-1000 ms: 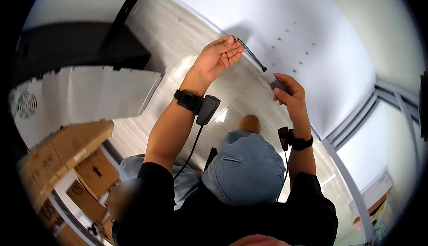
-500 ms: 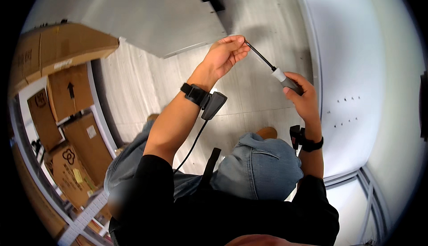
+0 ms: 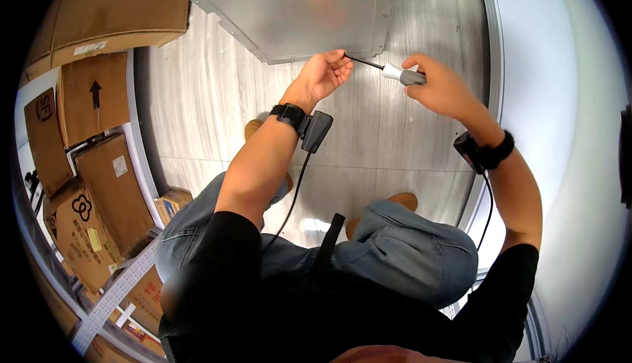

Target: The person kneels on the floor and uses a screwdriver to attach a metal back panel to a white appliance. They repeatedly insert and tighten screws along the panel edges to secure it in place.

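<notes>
A screwdriver with a grey and white handle and a thin black shaft lies nearly level, its shaft pointing left. My right hand is wrapped round the handle. At the shaft's far end, the thumb and fingers of my left hand pinch the tip; whether a small part sits between them is hidden. Just beyond both hands stands a large grey metal panel, and my left fingertips are close to its lower edge.
Cardboard boxes fill a metal shelving rack on the left, with a long carton above them. A white panel runs along the right side. Under my hands is a light wood-grain floor.
My right hand has moved up and turned with the screwdriver, which now lies flatter. The metal panel appears shifted right and up in view. My left hand still pinches the tip.
</notes>
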Demonstrator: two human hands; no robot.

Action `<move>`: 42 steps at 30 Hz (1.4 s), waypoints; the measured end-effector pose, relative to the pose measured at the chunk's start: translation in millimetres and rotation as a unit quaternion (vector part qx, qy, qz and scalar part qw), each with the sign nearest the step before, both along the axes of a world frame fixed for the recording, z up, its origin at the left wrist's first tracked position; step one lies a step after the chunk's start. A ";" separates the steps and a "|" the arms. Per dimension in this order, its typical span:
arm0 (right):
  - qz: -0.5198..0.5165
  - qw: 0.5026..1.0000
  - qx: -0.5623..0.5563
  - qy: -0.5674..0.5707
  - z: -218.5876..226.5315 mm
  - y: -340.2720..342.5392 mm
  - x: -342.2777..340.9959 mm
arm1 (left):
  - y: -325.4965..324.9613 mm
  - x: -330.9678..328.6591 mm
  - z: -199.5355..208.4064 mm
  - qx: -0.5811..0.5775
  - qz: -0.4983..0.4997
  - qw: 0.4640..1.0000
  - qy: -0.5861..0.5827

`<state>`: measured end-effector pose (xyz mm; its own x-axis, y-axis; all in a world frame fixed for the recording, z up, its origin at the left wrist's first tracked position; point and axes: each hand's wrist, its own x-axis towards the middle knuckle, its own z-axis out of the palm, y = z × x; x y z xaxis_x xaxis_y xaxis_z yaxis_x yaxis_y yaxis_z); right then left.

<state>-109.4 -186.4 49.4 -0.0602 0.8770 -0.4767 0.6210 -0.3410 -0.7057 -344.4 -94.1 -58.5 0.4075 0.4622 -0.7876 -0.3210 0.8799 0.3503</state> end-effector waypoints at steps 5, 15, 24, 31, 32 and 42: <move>0.001 0.998 -0.056 -0.038 -5.9 10.5 -6.1 | 2.8 5.9 -11.9 -0.054 0.006 0.998 0.025; -0.219 0.945 -0.173 0.169 -59.4 -26.7 -48.0 | 26.4 -0.1 -44.7 0.004 -0.145 0.979 0.145; -0.434 0.841 -0.074 0.314 -120.9 -35.5 -115.3 | 85.9 14.0 -84.8 0.093 -0.232 0.956 0.154; -0.496 0.787 -0.060 0.362 -134.7 -17.8 -142.4 | 100.3 36.0 -100.2 0.171 -0.177 0.950 0.190; -0.503 0.782 -0.063 0.363 -136.7 -18.3 -143.0 | 98.6 39.0 -102.4 0.177 -0.165 0.951 0.193; -0.536 0.755 -0.084 0.369 -162.3 -22.6 -161.0 | 73.8 64.3 -112.5 0.268 -0.110 0.909 0.300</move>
